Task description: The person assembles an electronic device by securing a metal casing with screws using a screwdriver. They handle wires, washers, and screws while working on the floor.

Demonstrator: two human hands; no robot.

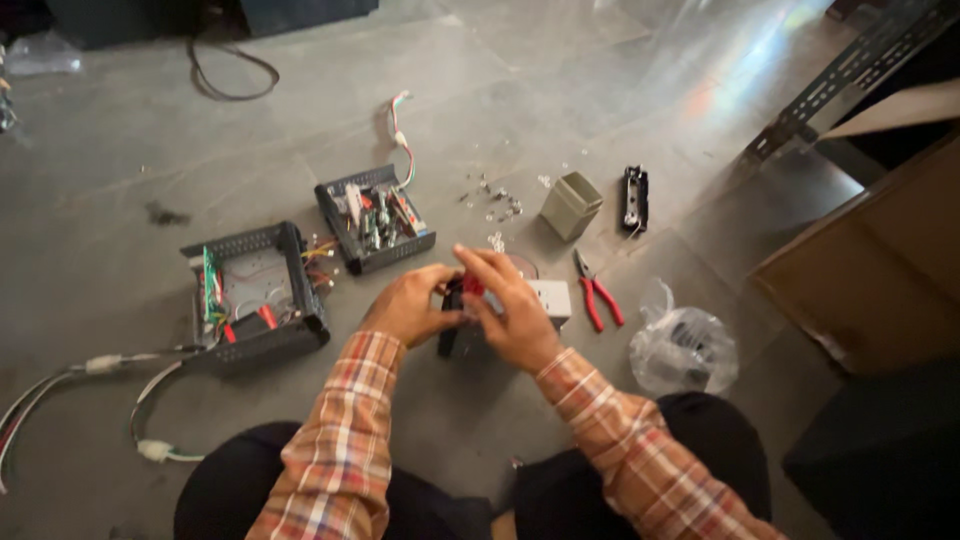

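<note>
A small black part with a red piece [462, 300] sits on the floor before the white box [545, 298] — pinched by both the left hand [408, 308] and right hand [510, 305]. This looks like fitting work; steady fingertip alignment comes next. Red pliers [597, 295] lie just beyond the box.

Brown cardboard box [880, 270] at right; crumpled clear plastic bag [683, 350] beside it
</note>
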